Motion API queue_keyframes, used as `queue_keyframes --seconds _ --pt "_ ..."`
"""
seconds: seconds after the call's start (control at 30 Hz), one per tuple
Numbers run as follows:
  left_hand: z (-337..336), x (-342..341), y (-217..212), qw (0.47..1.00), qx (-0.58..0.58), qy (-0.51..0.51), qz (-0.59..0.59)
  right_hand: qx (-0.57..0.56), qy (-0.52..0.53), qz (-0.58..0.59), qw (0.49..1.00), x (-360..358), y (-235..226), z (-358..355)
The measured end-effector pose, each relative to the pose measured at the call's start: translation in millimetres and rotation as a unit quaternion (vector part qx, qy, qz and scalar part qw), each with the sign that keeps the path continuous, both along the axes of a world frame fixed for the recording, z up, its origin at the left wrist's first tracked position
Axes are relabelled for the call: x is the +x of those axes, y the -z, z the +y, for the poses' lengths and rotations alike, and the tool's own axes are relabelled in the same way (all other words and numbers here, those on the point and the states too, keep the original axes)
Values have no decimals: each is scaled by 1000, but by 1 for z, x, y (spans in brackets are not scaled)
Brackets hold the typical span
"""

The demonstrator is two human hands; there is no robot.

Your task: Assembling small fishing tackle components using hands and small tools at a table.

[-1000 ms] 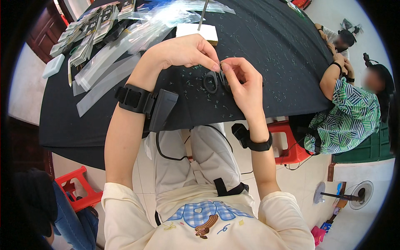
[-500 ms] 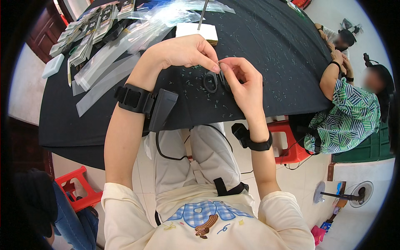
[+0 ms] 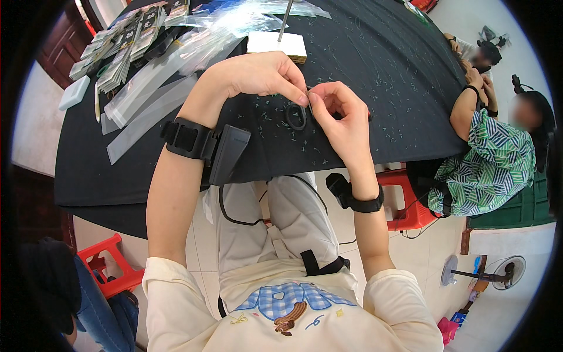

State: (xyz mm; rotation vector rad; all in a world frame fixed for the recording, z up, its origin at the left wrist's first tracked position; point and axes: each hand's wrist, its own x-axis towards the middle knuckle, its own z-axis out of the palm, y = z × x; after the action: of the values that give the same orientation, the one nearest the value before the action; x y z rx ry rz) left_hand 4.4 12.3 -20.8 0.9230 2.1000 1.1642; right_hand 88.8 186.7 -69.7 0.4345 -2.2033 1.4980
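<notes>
Above the near part of the black-covered table, my left hand (image 3: 264, 75) and my right hand (image 3: 343, 114) meet fingertip to fingertip. Each pinches thumb against forefinger. Whatever lies between them is thin and too small to make out. Just under the fingers rests a pair of black-handled scissors (image 3: 298, 128); one handle loop shows and my right hand hides the rest. A squarish cream block (image 3: 275, 44), looking like stacked paper, stands beyond my left hand, with a thin grey rod (image 3: 285, 22) rising at it.
Tiny pale-green scraps (image 3: 267, 120) litter the black cloth (image 3: 404, 111). Clear plastic strips (image 3: 146, 88) and bundles of printed packets (image 3: 126, 44) lie at the left, near a white box (image 3: 74, 92). Two people work along the right edge. Red stools (image 3: 111, 267) stand below table height.
My pinched fingertips have shifted slightly, and the right thumb and forefinger now cover more of the scissors. Nothing else has visibly moved.
</notes>
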Motion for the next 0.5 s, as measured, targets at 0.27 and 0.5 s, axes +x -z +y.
queue_keyframes --seconds 0.27,0.5 --pt "0 0 -1 1000 8 24 2 -34 9 -19 999 0 0 -1" --pt "1 1 -3 999 26 -32 14 -78 51 -16 996 0 0 1"
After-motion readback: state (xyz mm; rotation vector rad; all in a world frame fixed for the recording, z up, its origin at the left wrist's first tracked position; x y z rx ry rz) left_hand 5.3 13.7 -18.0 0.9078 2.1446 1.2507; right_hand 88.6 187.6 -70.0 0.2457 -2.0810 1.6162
